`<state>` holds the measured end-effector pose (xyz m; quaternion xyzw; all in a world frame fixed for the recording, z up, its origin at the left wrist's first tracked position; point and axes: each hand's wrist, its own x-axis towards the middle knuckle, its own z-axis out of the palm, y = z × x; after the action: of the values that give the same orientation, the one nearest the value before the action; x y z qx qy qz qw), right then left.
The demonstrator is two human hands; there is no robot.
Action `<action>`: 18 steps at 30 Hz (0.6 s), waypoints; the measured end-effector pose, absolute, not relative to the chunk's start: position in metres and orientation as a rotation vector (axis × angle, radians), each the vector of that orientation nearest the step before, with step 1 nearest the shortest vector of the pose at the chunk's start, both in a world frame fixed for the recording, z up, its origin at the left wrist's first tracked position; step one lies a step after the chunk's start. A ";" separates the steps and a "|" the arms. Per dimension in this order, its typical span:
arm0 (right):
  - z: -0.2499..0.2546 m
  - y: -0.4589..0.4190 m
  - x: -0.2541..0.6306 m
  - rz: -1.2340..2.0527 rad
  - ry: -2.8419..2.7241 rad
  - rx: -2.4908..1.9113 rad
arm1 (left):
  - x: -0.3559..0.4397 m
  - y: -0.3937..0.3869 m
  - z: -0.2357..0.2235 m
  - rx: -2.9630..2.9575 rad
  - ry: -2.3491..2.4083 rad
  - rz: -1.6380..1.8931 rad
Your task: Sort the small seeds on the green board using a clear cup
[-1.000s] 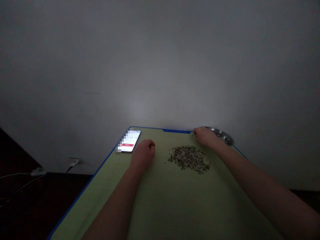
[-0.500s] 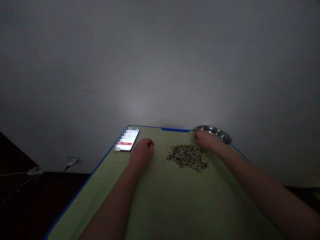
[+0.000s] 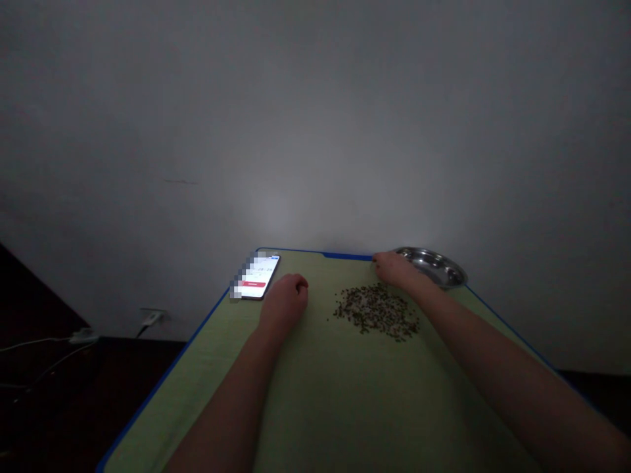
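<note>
Grains (image 3: 378, 311) lie right of centre on the worktop (image 3: 335, 394). The left hand (image 3: 286, 301) curls near the far-left phone (image 3: 260, 276); the right hand (image 3: 393, 268) is beside the far-right metal dish (image 3: 446, 269). I cannot tell whether either grip holds anything.

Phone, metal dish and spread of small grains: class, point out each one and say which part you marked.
Phone (image 3: 259, 276): head view, on its lit screen.
Metal dish (image 3: 438, 265): head view, on its shiny inside.
Spread of small grains (image 3: 377, 310): head view, near its middle.
</note>
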<state>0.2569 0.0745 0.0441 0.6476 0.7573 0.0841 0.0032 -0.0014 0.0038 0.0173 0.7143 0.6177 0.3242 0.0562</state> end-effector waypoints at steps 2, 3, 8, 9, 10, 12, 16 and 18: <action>0.043 0.077 0.255 0.266 2.397 2.020 | -0.001 0.003 0.017 2.162 1.879 0.982; 0.042 0.078 0.254 0.264 2.409 2.014 | -0.001 0.003 0.017 2.160 1.877 0.982; 0.040 0.082 0.247 0.243 2.451 2.004 | -0.002 0.005 0.016 2.155 1.874 0.985; 0.040 0.082 0.246 0.240 2.461 2.002 | -0.002 0.005 0.016 2.153 1.875 0.987; 0.040 0.082 0.244 0.238 2.473 1.998 | -0.002 0.005 0.016 2.151 1.875 0.988; 0.041 0.081 0.239 0.234 2.500 1.987 | -0.002 0.005 0.016 2.148 1.877 0.991; 0.042 0.080 0.227 0.226 2.554 1.948 | -0.003 0.004 0.017 2.149 1.884 0.983; 0.042 0.080 0.222 0.219 2.574 1.927 | -0.003 0.004 0.017 2.150 1.882 0.981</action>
<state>0.2218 0.0804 0.0419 0.5973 0.7981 0.0678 -0.0406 -0.0028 0.0041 0.0170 0.7105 0.6217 0.3240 0.0602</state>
